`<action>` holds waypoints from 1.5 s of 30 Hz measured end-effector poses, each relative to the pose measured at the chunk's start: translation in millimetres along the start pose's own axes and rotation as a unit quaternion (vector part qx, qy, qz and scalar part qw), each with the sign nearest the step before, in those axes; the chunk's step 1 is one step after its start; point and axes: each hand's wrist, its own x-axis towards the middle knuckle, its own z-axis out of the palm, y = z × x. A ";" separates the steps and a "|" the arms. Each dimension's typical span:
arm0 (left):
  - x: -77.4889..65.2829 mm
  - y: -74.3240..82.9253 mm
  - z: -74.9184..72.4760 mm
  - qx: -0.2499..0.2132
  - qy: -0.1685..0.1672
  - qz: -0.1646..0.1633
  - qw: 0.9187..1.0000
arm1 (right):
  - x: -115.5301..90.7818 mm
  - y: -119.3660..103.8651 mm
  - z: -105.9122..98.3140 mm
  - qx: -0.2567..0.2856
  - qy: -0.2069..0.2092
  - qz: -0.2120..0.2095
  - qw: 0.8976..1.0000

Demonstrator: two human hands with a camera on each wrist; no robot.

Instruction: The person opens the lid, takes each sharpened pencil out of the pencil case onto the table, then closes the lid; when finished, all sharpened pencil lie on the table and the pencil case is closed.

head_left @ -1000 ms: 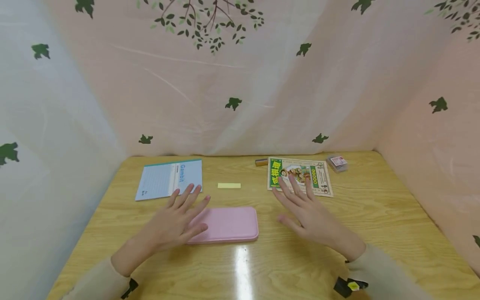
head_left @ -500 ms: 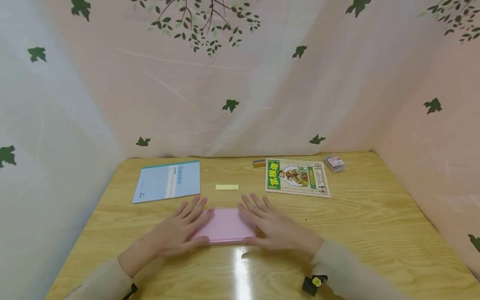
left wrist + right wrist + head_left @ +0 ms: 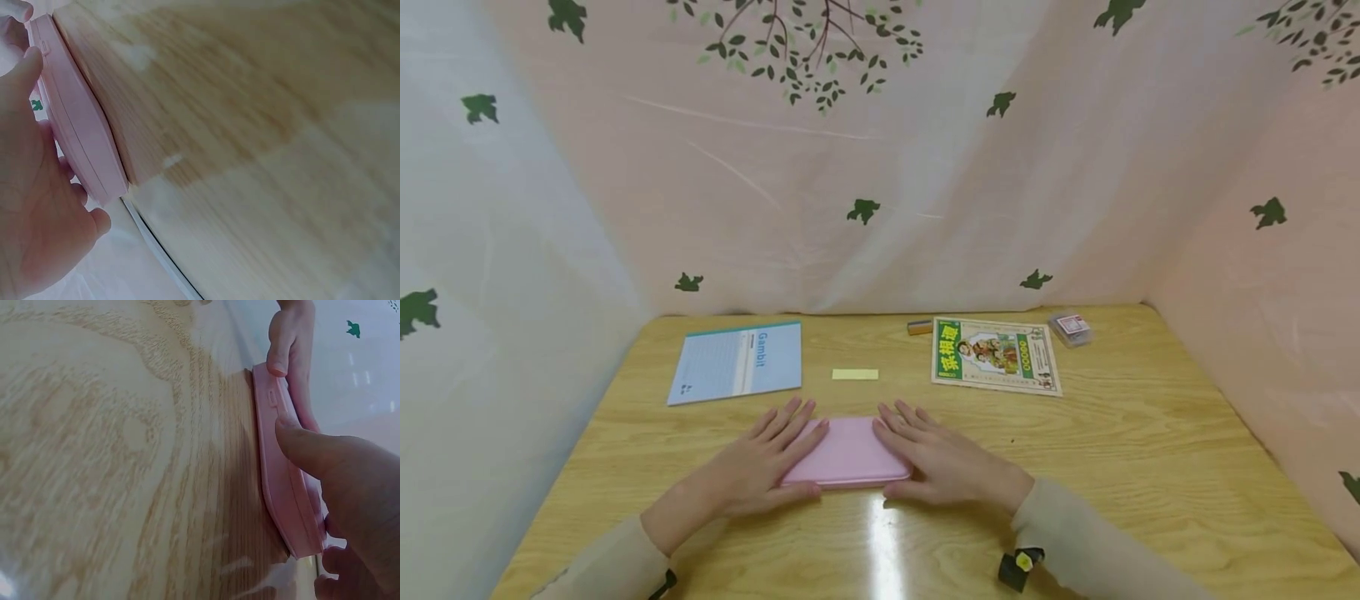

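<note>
A flat pink hard case (image 3: pixel 853 454) with rounded corners lies on the wooden table, close in front of the person. My left hand (image 3: pixel 752 468) rests over its left end, fingers extended across the lid corner and beyond, thumb along the front edge. At the opposite end, my right hand (image 3: pixel 951 467) lies the same way, its index finger on the lid. Seen from the left wrist, the case (image 3: pixel 81 119) shows a seam and a small latch on its side. In the right wrist view, both thumbs are near the front side of the case (image 3: pixel 284 469).
Behind the case are a blue notebook (image 3: pixel 737 360), a pale yellow strip (image 3: pixel 855 374) and a green-and-cream printed booklet (image 3: pixel 996 354). A small orange and dark block (image 3: pixel 919 327) and a clear box (image 3: pixel 1072 327) lie near the back edge. Patterned cloth (image 3: pixel 880 167) encloses the table.
My right hand has come left and down from above the table onto the case's right end. My left hand has settled on the left end. The case stays in place.
</note>
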 end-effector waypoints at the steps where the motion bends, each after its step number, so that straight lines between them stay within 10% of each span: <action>1: -0.1 0.0 0.0 -0.001 -0.003 -0.001 1.000 | 0.1 0.3 0.2 0.003 -0.002 0.004 1.000; 20: -2.8 -0.4 -4.8 -0.016 -0.022 0.004 1.000 | 7.8 5.1 -4.2 -0.004 0.013 0.013 1.000; 28: -8.5 -13.6 -6.0 -0.026 0.077 0.057 0.995 | 8.5 5.3 -1.8 -0.021 0.023 0.013 0.999; 45: -14.4 -35.8 -9.1 -0.077 0.045 -0.001 0.996 | 8.7 5.1 -2.7 -0.025 0.019 0.013 0.999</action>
